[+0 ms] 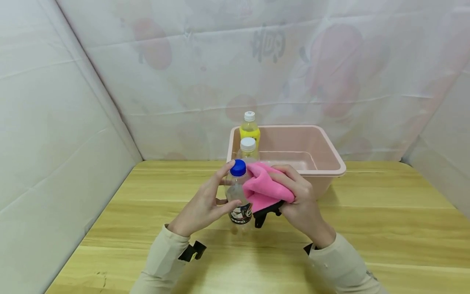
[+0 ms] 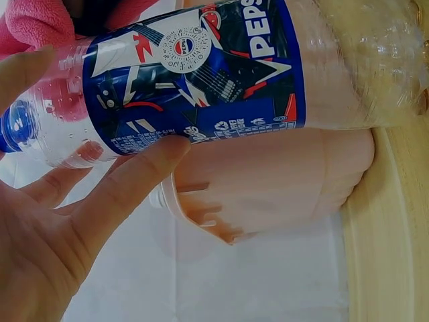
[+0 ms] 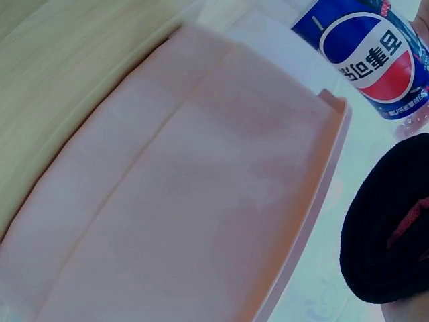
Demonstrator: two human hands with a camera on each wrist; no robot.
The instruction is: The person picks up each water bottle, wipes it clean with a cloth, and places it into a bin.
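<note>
A clear plastic Pepsi bottle (image 1: pixel 235 191) with a blue cap and dark printed label stands upright before me. My left hand (image 1: pixel 205 204) holds it from the left, thumb across the front and fingers up by the cap. In the left wrist view the bottle (image 2: pixel 194 74) lies sideways across the picture, with the thumb and fingers around it. My right hand (image 1: pixel 302 204) grips a bunched cloth (image 1: pixel 265 185), pink on one side and black on the other. The cloth overlaps the bottle's right shoulder. Only its black side (image 3: pixel 365 221) shows largely in the right wrist view.
A pale pink plastic basin (image 1: pixel 286 173) stands just beyond my hands on the wooden table (image 1: pixel 147 228). Two more bottles line up behind the Pepsi one: a white-capped bottle (image 1: pixel 248 144), then a yellow-labelled bottle (image 1: pixel 250 131). White fabric walls (image 1: pixel 205 81) enclose the back and sides.
</note>
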